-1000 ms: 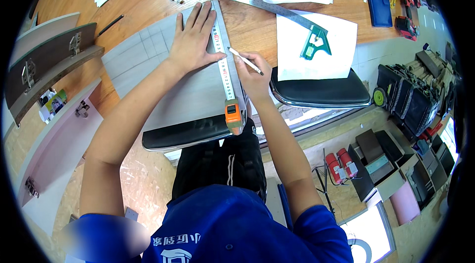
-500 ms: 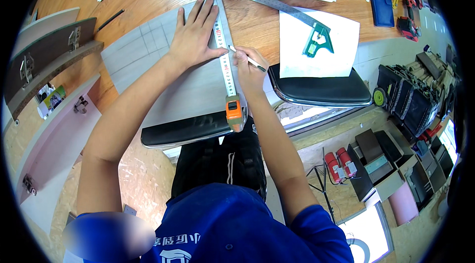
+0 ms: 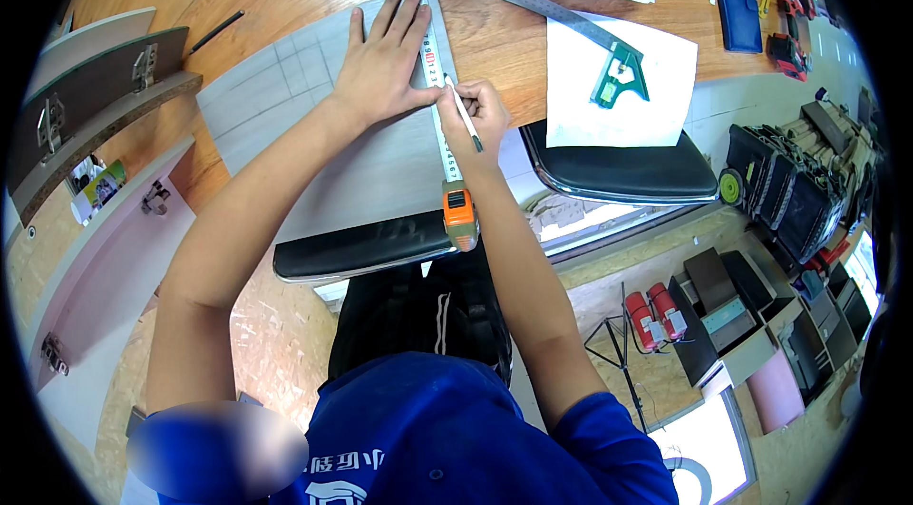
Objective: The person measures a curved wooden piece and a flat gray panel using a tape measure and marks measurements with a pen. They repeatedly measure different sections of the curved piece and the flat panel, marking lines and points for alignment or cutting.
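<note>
My left hand (image 3: 382, 77) lies flat on a grey board (image 3: 347, 177) with its fingers spread. Its thumb stretches to the white blade of a tape measure (image 3: 459, 215), which runs along the board's right edge. The orange tape case rests at the near end, past the board's edge. In my right hand (image 3: 488, 117) is a slim white pen (image 3: 463, 113) with a dark end, its tip at the board's edge beside the blade and close to my left thumb. Part of the blade is hidden under my right hand. Drawn grid lines cross the board's left part.
A combination square (image 3: 623, 77) with a green head lies on white paper (image 3: 571, 129) to the right. Beneath the paper's near side is a black stool seat (image 3: 618, 167). Hinged cabinet panels (image 3: 105, 106) stand at left. A dark pencil-like stick (image 3: 217, 32) lies near them.
My right hand has shifted slightly up and left toward my left thumb, and the pen stands more upright. The tape case has moved slightly right in the picture. My left hand stays flat.
</note>
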The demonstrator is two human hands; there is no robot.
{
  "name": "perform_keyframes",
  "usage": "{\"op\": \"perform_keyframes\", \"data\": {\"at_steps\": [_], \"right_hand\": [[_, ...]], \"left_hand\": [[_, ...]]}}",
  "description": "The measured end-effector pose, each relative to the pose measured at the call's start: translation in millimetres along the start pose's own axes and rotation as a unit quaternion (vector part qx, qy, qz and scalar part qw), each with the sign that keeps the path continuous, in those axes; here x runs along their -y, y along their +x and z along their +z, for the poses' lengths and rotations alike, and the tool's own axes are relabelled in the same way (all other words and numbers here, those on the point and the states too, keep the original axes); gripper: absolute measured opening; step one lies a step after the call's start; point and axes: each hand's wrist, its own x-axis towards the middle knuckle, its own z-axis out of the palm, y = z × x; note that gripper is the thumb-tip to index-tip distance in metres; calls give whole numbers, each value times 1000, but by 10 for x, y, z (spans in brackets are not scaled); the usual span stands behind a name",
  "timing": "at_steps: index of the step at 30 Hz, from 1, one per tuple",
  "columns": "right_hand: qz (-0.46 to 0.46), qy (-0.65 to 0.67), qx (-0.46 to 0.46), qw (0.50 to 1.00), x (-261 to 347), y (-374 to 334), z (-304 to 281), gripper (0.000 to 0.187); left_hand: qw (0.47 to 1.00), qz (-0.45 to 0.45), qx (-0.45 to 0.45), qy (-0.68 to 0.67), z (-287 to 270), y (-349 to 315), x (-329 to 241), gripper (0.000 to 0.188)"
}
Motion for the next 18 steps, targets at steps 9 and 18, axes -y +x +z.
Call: {"op": "perform_keyframes", "data": {"at_steps": [9, 18], "right_hand": [[-24, -3, -16, 1000, 36, 47, 42, 17], [-13, -10, -10, 1000, 4, 50, 46, 17]], "left_hand": [[1000, 3, -6, 3, 4, -7, 5, 108], [1000, -3, 6, 14, -7, 1, -9, 108]]}}
